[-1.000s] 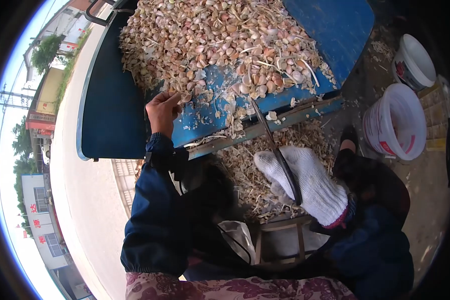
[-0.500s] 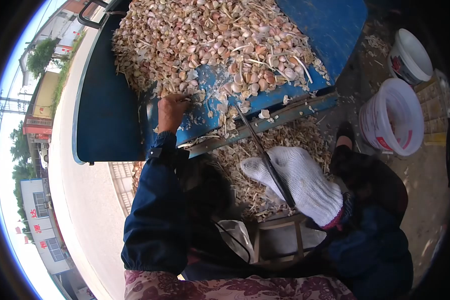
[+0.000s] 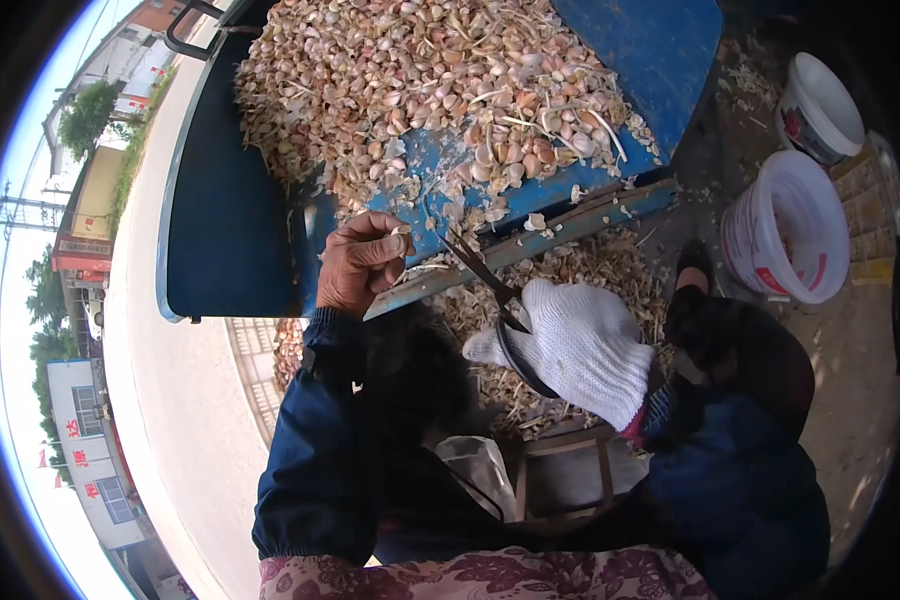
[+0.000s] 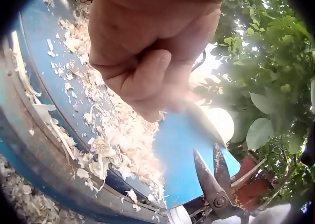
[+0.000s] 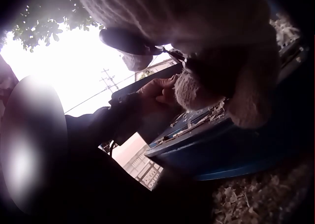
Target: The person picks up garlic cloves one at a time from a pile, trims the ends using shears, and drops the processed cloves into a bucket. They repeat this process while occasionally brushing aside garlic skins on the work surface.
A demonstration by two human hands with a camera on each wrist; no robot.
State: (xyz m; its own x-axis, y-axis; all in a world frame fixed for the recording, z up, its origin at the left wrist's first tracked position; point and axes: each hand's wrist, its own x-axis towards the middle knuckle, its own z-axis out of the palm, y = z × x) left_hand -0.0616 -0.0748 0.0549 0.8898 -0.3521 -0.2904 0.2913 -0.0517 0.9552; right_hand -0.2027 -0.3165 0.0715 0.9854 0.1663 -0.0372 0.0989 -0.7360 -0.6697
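My bare left hand (image 3: 360, 262) pinches a pale garlic clove (image 3: 402, 232) between thumb and fingers, just above the front edge of a blue metal tray (image 3: 232, 240). In the left wrist view the clove (image 4: 221, 124) is a blurred, whitish shape below the fingertips. My right hand (image 3: 590, 345), in a white knitted glove, grips a pair of dark scissors (image 3: 490, 282). Their blades point toward the left hand; in the left wrist view the scissors (image 4: 219, 200) stand slightly apart at the tips, close below the clove. Loose garlic cloves (image 3: 420, 80) lie heaped across the tray.
Dry skins and stem bits (image 3: 580, 270) are piled below the tray's edge. A white tub (image 3: 740, 235) and a second white bucket (image 3: 825, 110) stand on the ground at the right. Below the hands is a wooden-framed stool (image 3: 560, 455). Pavement (image 3: 170, 330) runs along the left.
My left hand has come back from the cloves toward the tray's front edge, now with a clove at its fingertips. The scissors, earlier seen as one line, now show parted handles and blades.
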